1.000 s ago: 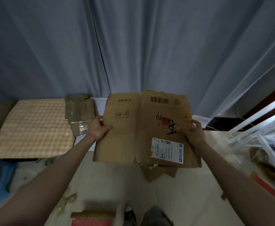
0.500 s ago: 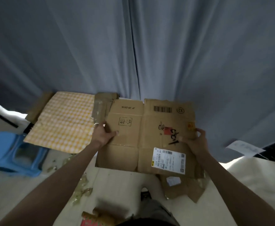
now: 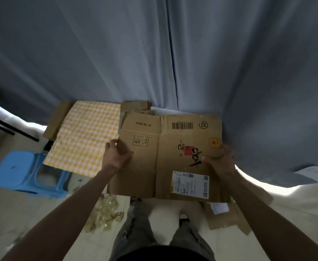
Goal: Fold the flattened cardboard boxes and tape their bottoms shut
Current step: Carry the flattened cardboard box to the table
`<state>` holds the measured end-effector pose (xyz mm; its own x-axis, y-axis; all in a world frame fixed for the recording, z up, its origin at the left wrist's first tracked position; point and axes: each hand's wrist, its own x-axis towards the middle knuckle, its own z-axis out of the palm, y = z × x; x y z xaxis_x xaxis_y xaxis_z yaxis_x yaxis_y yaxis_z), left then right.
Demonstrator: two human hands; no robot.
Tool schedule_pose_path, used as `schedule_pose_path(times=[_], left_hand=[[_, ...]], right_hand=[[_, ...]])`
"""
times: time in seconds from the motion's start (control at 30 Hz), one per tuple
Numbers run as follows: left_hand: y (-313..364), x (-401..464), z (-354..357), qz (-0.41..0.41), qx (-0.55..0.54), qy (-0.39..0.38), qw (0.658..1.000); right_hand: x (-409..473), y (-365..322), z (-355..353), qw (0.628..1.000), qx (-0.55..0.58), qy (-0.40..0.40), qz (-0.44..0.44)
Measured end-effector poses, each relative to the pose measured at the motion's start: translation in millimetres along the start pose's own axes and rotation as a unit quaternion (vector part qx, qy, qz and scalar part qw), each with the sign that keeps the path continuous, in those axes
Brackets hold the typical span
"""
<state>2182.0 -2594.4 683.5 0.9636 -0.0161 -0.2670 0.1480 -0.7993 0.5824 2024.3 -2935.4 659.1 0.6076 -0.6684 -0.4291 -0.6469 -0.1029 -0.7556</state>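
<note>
Far left: blue stool on floor, then yellow checked cloth w/ more flat cardboard at its far edge, against the grey curtain. Crumpled clear tape scraps on floor by your left leg.

Your left hand grips the left edge of the flattened box, thumb on the face, fingers behind. Box held up in front of you, off the floor, still flat; printed side w/ barcode and shipping label faces you.

Your right hand pinches the box's right edge, same way.

Lower right: another cardboard piece on floor.

Progress, by my read: early. This box isn't opened into shape yet, bottom flaps unfolded, no tape on. No tape roll in view.
</note>
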Motion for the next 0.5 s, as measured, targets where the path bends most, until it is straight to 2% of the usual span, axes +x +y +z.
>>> schedule_pose_path(times=[0.27,0.5], left_hand=[[-37.3,105.5,16.8,0.06,0.028,-0.078,0.995],[-84.7,175.5,54.6,0.066,0.024,-0.13,0.989]], right_hand=[[7.5,3.5,72.2,0.995,0.034,0.072,0.066],[22.2,23.3,141.7,0.987,0.011,0.112,0.116]])
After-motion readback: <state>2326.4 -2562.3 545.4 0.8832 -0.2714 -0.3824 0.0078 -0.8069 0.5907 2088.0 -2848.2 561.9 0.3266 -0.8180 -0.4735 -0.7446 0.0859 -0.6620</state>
